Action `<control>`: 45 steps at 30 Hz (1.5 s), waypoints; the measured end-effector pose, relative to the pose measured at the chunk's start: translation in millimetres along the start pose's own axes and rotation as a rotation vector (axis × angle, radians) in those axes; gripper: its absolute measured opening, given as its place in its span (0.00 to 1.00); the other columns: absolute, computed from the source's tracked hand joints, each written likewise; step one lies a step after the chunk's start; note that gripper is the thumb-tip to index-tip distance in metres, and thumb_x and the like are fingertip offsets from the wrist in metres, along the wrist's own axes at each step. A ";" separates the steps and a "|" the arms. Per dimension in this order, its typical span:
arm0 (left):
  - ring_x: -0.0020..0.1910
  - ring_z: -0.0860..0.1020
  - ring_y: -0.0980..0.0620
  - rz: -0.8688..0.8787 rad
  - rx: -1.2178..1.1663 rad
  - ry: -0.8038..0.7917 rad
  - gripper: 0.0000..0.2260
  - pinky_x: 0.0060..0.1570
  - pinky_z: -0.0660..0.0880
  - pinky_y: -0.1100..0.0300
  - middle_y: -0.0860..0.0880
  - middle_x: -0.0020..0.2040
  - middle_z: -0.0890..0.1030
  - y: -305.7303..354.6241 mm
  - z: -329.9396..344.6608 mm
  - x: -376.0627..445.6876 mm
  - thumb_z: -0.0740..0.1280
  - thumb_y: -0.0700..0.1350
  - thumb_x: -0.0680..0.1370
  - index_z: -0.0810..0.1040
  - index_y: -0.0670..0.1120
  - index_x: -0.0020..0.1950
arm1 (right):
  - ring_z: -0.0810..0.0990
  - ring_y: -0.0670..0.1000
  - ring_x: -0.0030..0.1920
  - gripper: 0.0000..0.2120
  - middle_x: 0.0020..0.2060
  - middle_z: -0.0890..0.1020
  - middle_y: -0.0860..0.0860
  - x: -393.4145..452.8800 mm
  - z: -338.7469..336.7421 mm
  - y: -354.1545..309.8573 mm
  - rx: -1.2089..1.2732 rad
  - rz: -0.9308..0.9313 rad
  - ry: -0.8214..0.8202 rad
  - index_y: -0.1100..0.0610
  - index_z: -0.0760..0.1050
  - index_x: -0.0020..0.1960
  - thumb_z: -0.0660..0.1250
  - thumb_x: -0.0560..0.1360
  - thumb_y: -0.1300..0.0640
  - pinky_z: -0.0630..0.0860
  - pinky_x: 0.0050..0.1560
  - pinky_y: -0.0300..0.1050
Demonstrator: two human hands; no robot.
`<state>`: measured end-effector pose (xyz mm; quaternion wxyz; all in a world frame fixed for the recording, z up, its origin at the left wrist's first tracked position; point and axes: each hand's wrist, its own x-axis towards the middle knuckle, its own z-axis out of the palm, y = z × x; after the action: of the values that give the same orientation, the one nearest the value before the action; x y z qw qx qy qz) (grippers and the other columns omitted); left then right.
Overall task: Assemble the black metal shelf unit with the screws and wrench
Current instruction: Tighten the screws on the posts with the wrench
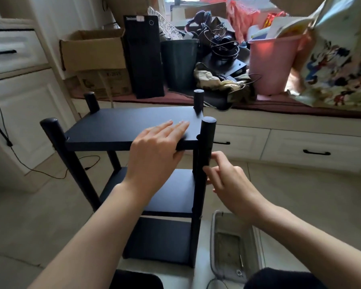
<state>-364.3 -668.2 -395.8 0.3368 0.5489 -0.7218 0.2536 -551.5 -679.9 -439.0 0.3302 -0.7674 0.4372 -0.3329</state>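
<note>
- The left hand [157, 151] covers the near edge of the top shelf [121, 124]; its thumb is out of sight beneath.
- The right hand [227, 178] curls beside the near right post [205, 142]; whether it holds a screw or wrench cannot be told.
- The grey tray [215, 247] on the floor holds small blurred items.
- Both forearms are cut off by the bottom edge.
</note>
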 end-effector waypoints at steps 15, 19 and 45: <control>0.61 0.82 0.44 0.053 -0.019 0.072 0.14 0.57 0.80 0.46 0.48 0.61 0.83 -11.1 10.5 -0.9 0.68 0.49 0.79 0.84 0.45 0.61 | 0.81 0.59 0.42 0.06 0.38 0.83 0.53 10.6 10.1 -1.0 -0.058 -0.035 0.087 0.45 0.71 0.57 0.57 0.83 0.49 0.79 0.44 0.57; 0.61 0.81 0.44 0.044 -0.007 0.090 0.13 0.58 0.79 0.47 0.48 0.61 0.83 -9.8 13.1 -3.8 0.72 0.46 0.78 0.84 0.45 0.61 | 0.81 0.60 0.42 0.09 0.38 0.84 0.53 5.8 13.2 0.9 -0.054 -0.054 0.122 0.44 0.71 0.61 0.57 0.83 0.50 0.78 0.47 0.56; 0.67 0.76 0.43 -0.111 -0.043 0.055 0.18 0.74 0.57 0.41 0.48 0.65 0.81 10.4 12.3 -10.9 0.71 0.38 0.76 0.80 0.44 0.66 | 0.84 0.58 0.49 0.09 0.48 0.85 0.59 -24.2 -6.7 144.9 -0.088 0.643 -0.295 0.61 0.80 0.55 0.62 0.79 0.63 0.81 0.49 0.50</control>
<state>-375.0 -667.7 -412.0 0.3818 0.5736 -0.6859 0.2340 -631.7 -717.7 -556.3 0.4442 -0.6439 0.6180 -0.0782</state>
